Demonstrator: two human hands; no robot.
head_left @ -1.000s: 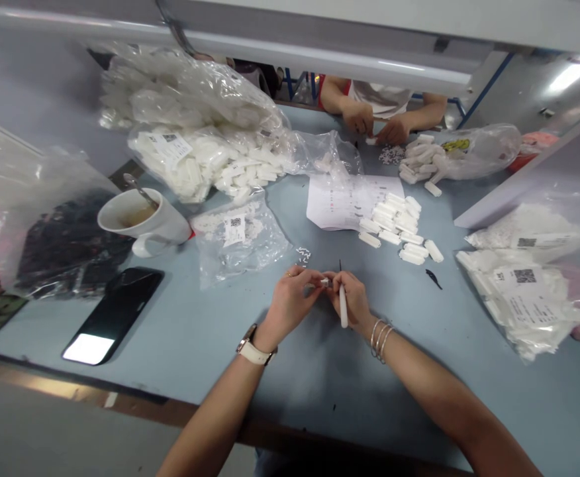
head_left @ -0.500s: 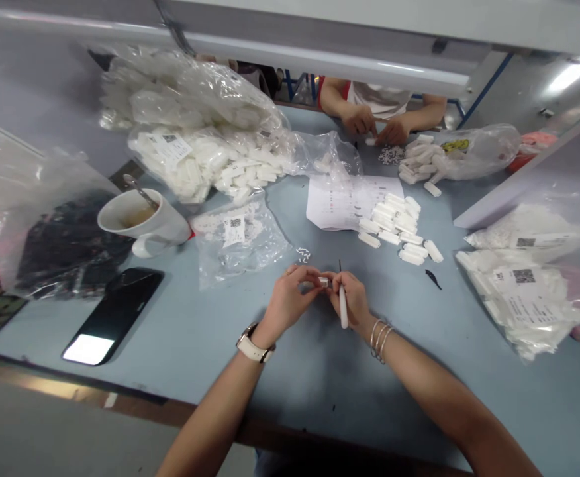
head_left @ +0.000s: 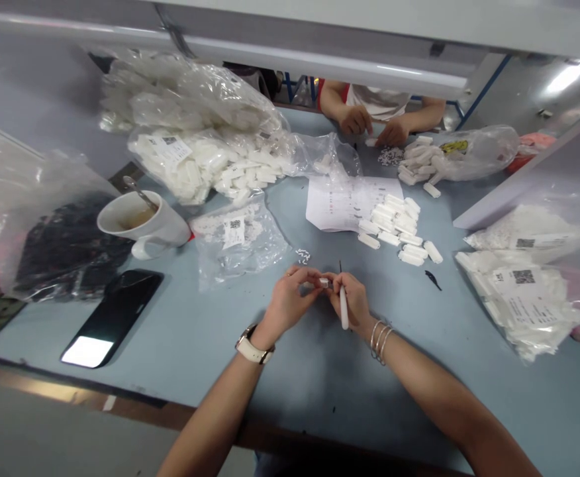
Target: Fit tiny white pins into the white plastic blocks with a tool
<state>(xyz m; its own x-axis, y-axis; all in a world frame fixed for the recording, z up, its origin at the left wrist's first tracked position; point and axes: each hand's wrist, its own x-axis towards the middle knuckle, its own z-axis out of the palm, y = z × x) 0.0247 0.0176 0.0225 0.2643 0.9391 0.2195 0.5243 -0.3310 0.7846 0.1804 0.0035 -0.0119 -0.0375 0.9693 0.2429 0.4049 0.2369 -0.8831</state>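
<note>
My left hand (head_left: 290, 299) and my right hand (head_left: 350, 298) meet above the blue table (head_left: 181, 331), fingertips touching. Both pinch a small white part (head_left: 324, 282) between them. My right hand also grips a white pen-like tool (head_left: 343, 307), its thin dark tip pointing up and away. A watch sits on my left wrist, bangles on my right. A small cluster of tiny white pieces (head_left: 302, 254) lies just beyond my hands. A row of white capsule-shaped parts (head_left: 398, 228) lies further right, partly on a printed sheet (head_left: 337, 202).
Clear bags of white parts (head_left: 205, 159) crowd the far left; another bag (head_left: 238, 238) lies near my hands, more (head_left: 523, 291) on the right. A mug with a spoon (head_left: 141, 222) and a phone (head_left: 114, 318) sit left. Another person's hands (head_left: 374, 126) work across the table.
</note>
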